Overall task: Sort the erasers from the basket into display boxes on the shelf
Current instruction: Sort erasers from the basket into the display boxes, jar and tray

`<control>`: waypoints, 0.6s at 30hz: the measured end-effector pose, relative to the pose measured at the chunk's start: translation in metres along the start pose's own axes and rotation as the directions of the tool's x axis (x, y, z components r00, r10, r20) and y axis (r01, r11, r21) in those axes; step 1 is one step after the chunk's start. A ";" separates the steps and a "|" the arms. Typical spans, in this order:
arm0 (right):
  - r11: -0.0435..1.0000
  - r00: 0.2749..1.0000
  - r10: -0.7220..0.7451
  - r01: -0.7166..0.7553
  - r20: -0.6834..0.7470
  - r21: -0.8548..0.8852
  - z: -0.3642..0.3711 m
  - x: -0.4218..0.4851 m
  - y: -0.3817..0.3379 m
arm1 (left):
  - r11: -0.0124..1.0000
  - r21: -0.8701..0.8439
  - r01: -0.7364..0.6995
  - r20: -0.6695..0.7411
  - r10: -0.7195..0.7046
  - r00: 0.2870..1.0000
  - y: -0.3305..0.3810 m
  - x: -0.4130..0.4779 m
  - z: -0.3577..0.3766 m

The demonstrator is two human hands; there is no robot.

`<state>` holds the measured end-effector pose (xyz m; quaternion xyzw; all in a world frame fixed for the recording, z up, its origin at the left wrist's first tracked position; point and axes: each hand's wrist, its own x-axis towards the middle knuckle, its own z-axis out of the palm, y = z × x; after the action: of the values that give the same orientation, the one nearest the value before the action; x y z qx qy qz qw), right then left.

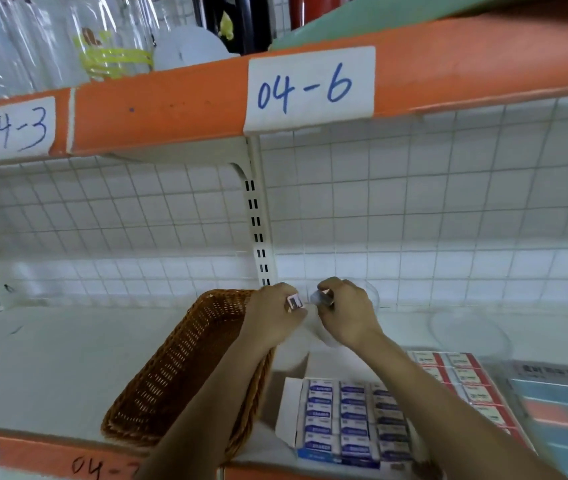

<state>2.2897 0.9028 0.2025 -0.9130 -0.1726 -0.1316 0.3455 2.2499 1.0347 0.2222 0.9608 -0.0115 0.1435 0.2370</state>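
Note:
A brown wicker basket sits on the white shelf, left of centre. My left hand is above its far right corner and pinches a small pink-wrapped eraser. Beside it, my right hand grips another small eraser with a pink and clear wrapper. Both hands hover over a clear plastic container that is hard to make out. A display box of blue-sleeved erasers lies at the front, under my right forearm. A box of red-labelled erasers lies to its right.
A box with blue and orange items lies at the far right. A second clear round container stands behind the red box. Above runs an orange shelf beam labelled 04-3 and 04-6. A slotted white upright divides the wire-grid back.

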 end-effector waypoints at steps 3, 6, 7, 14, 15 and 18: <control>0.994 0.993 0.097 -0.093 -0.063 0.060 -0.010 0.009 0.020 | 0.993 -0.120 0.021 -0.019 -0.023 1.000 0.015 0.016 0.009; 0.968 0.970 0.224 -0.209 -0.097 0.142 -0.017 0.017 0.037 | 0.976 -0.210 0.051 0.016 -0.049 0.999 0.030 0.030 0.018; 0.958 0.962 0.256 -0.240 -0.095 0.154 -0.018 0.019 0.042 | 0.969 -0.238 0.068 0.027 -0.064 0.998 0.032 0.035 0.021; 0.968 0.974 0.223 -0.218 -0.030 0.125 -0.022 0.017 0.050 | 0.960 -0.257 0.110 0.056 -0.099 0.994 0.032 0.050 0.039; 0.977 0.981 0.190 -0.186 -0.030 0.108 -0.021 0.015 0.047 | 0.970 -0.228 0.081 0.040 -0.074 0.996 0.028 0.048 0.040; 0.994 0.997 0.068 -0.065 -0.030 0.091 -0.016 0.007 0.029 | 0.992 -0.125 0.017 0.047 -0.011 0.999 0.015 0.036 0.034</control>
<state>2.3059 0.8732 0.1998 -0.8995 -0.1420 -0.1273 0.3931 2.2923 1.0078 0.2107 0.9471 -0.0194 0.1188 0.2976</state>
